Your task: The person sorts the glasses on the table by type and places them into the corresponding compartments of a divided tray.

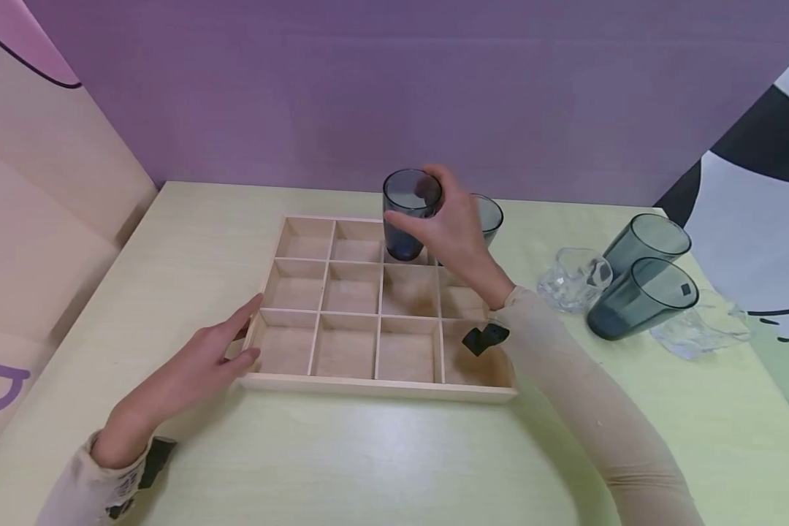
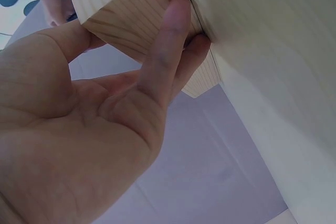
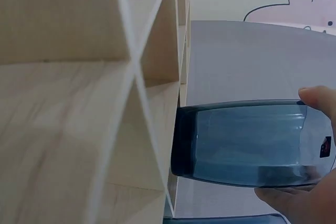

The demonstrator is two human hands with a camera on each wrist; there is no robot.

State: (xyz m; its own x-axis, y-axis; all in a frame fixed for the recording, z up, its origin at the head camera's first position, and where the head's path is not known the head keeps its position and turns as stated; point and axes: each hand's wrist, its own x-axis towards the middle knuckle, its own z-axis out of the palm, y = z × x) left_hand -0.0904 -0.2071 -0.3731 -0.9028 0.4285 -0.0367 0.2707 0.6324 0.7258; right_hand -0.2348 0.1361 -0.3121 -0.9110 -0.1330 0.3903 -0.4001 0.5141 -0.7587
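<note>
In the head view, my right hand grips a dark blue-grey glass tumbler near its rim, fingers and thumb on opposite sides. The tumbler stands upright, its base at the third compartment from the left in the back row of a wooden divided tray. The right wrist view shows the tumbler's base by the compartment walls; whether it touches the floor I cannot tell. My left hand rests against the tray's left side. In the left wrist view, its fingers touch the outer wall.
Another tumbler stands at the tray's back right, partly hidden by my right hand. On the right are two more grey tumblers, one leaning, and clear wavy glass pieces. A purple panel rises behind the table.
</note>
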